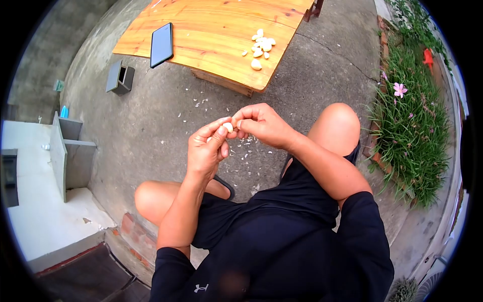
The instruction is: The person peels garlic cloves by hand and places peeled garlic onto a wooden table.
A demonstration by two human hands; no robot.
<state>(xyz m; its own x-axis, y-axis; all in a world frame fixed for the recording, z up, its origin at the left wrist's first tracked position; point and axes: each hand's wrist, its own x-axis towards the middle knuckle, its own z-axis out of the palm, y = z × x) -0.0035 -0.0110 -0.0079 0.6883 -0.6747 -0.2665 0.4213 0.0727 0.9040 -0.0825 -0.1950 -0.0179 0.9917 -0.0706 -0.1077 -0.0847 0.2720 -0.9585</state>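
A pale garlic clove (229,127) is held between the thumb and fingers of my left hand (204,151), above the concrete floor. My right hand (264,123) meets it from the other side, thumb and forefinger pinched at the clove's right end. Whether these right fingertips also hold a bit of skin is too small to tell. Beyond my hands, several peeled garlic cloves (263,44) lie in a loose group on the wooden table (216,35), near its right corner.
On the table's left side rests a dark phone (161,45). Scraps of garlic skin (246,151) litter the concrete between my feet and the table. A small grey box (121,79) stands on the ground at left. Grass with pink flowers (400,90) borders the right side.
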